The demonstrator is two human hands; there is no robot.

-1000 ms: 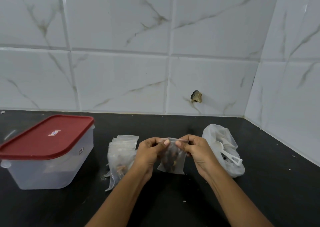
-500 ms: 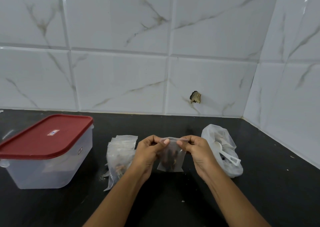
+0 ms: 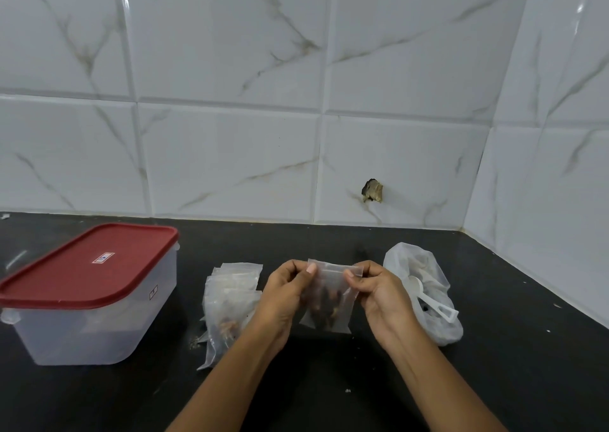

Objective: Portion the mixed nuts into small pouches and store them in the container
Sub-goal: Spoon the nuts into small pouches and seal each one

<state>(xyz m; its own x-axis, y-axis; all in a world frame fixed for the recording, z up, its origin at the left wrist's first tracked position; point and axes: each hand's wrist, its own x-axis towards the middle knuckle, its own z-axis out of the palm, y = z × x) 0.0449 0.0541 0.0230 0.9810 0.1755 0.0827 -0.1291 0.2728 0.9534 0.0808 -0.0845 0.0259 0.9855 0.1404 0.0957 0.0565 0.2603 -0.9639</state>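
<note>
A small clear pouch (image 3: 329,303) with dark nuts in its lower half hangs above the black counter. My left hand (image 3: 285,295) pinches its top edge at the left and my right hand (image 3: 379,290) pinches the top at the right. Left of my hands lies a pile of clear pouches (image 3: 230,303), some with nuts inside. A white plastic bag (image 3: 425,296) with a white scoop (image 3: 431,299) sticking out sits just right of my right hand. The clear container (image 3: 82,329) with its red lid (image 3: 89,267) on stands at the far left.
The black counter (image 3: 329,392) runs back to a white marble-tiled wall, which turns a corner at the right. A chipped hole in the tile (image 3: 372,190) shows above the counter. A few crumbs lie near the pouch pile.
Both hands keep pinching the pouch top; my fingers have shifted slightly along the strip, and the pouch hangs a touch lower than before.
</note>
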